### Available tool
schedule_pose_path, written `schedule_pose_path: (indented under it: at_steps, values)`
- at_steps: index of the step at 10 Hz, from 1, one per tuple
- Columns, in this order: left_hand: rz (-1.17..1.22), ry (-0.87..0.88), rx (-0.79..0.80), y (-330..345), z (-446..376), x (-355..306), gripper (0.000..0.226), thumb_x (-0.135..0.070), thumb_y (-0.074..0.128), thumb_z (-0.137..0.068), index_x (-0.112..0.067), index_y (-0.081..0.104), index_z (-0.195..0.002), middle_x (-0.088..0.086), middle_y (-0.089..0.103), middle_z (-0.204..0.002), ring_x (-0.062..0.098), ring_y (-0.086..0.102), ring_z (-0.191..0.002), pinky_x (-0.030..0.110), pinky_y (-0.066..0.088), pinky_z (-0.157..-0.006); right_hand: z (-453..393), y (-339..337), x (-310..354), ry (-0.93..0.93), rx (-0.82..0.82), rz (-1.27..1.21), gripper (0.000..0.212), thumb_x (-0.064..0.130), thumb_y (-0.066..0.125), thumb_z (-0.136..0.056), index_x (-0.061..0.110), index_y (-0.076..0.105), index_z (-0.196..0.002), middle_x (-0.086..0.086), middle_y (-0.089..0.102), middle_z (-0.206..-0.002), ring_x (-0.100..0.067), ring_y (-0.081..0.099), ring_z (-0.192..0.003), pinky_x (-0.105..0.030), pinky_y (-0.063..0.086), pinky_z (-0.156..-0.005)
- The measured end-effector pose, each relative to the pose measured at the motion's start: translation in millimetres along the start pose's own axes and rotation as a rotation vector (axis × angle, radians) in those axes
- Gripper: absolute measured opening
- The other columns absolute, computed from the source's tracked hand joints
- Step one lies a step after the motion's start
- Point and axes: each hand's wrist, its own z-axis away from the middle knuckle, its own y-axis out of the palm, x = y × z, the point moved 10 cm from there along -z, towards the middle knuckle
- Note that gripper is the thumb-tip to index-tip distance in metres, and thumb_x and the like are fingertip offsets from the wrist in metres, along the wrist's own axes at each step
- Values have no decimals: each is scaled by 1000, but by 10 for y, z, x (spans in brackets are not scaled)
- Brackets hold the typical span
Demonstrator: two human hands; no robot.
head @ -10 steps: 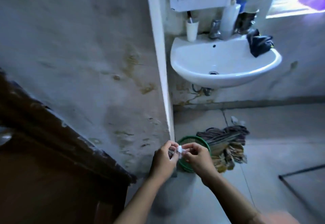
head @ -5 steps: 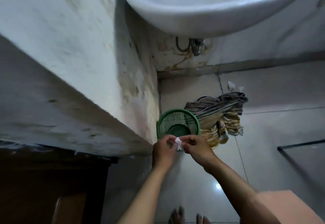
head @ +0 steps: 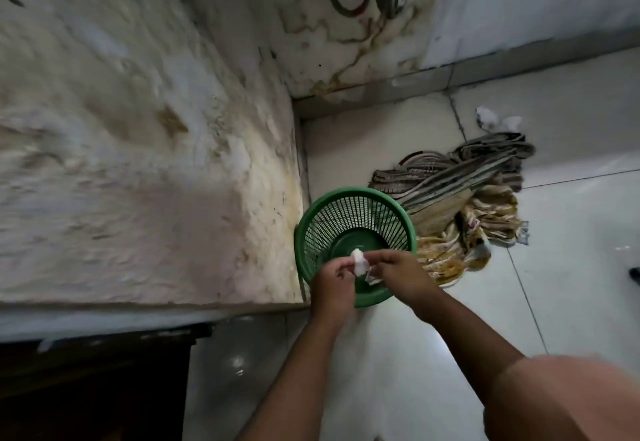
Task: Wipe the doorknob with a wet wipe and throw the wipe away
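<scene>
Pinching from both sides, your left hand (head: 331, 279) and right hand (head: 401, 276) have their fingertips closed together on the wadded white wet wipe (head: 359, 262), which sits between them as a small crumpled ball with a loose corner hanging toward the right hand. Directly beneath the wipe lies the open mouth of the green plastic wastebasket (head: 349, 205), a slotted round bin standing upright on the tiled floor (head: 571, 267), its rim touching the stained plaster wall (head: 145, 163) on your left. The relation that governs the coming release is vertical: the wipe hangs over the near part of the bin's opening, so parting the fingers should, by this view, let it fall inside. Both hands are equally close; either could let go first. A heap of striped rags (head: 460, 194) lies just beside the basket on the far right side. The doorknob is not in view.
</scene>
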Motion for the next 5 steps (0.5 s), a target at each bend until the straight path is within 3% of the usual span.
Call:
schedule_pose_path:
  at_steps: [1, 2, 4, 5]
  values:
    - [1, -25, -4, 42, -250, 73, 39, -1, 43, -89, -11, 57, -124, 10, 59, -127, 23, 55, -113, 28, 44, -93, -286, 91, -37, 5, 31, 25, 35, -2, 40, -89, 5, 59, -117, -16, 63, -116, -29, 59, -101, -45, 48, -93]
    - [-34, -66, -103, -65, -361, 157, 43, -1, 40, -90, -14, 51, -130, 7, 50, -138, 24, 48, -123, 32, 41, -102, -471, 134, -65, 6, 40, 26, 37, -5, 39, -88, 4, 55, -121, -15, 61, -118, -24, 61, -97, -41, 51, -91]
    - [-146, -45, -113, -242, -178, 307, 42, 0, 41, -88, -13, 55, -125, 11, 54, -134, 26, 51, -120, 30, 42, -98, -413, 75, -341, 88, -13, 107, 40, -7, 39, -84, 4, 58, -117, -14, 59, -127, -29, 53, -117, -44, 42, -104]
    - [-180, -49, -96, -414, -3, 280, 41, -1, 41, -88, -13, 56, -124, 9, 56, -131, 23, 52, -120, 28, 42, -96, -147, -44, -284, 112, -81, 131, 36, -6, 41, -86, 2, 59, -116, -14, 59, -124, -27, 52, -117, -35, 40, -102]
